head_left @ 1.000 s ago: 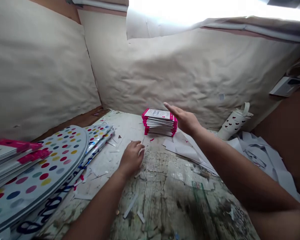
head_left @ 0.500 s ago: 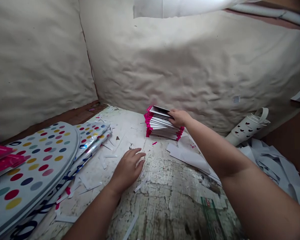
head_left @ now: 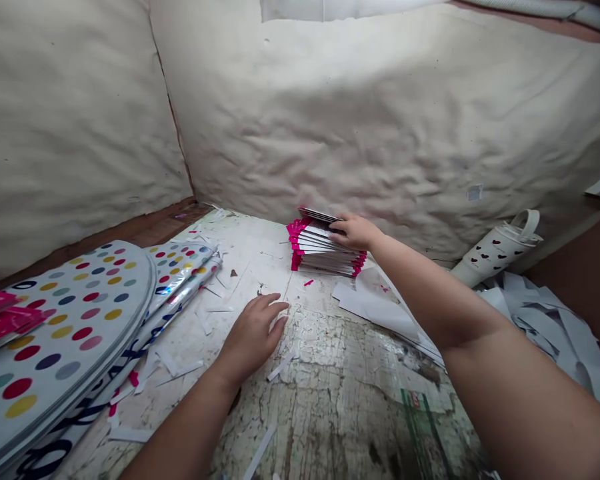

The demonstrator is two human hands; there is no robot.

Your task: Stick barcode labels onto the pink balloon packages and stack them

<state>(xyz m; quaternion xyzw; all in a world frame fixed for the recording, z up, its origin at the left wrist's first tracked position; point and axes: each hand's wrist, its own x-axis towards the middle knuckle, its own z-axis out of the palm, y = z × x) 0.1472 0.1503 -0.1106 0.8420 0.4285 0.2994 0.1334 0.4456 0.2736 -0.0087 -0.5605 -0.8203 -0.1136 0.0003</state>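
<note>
Near the back wall stands a stack of white cards with bright pink edges (head_left: pixel 325 255). At its upper right corner, my right hand (head_left: pixel 354 232) has its fingers closed around the top few cards (head_left: pixel 316 214). Those cards are tilted and partly raised off the pile, with a dark gap beneath them. On the worn table, my left hand (head_left: pixel 255 333) lies palm down with fingers spread, holding nothing. It is in front of the stack and to its left. The fingertips under the held cards are partly hidden.
Polka-dot rounded sheets (head_left: pixel 95 300) are piled at left, with pink packets (head_left: pixel 10 323) on top. White paper sheets (head_left: pixel 380 310) lie right of the stack. A white tumbler with hearts (head_left: pixel 497 250) leans by paper offcuts (head_left: pixel 550 327). Paper scraps (head_left: pixel 180 373) litter the table.
My right hand has shifted slightly left, and the top cards it grips have come up a little from the stack. My left hand keeps its place on the table.
</note>
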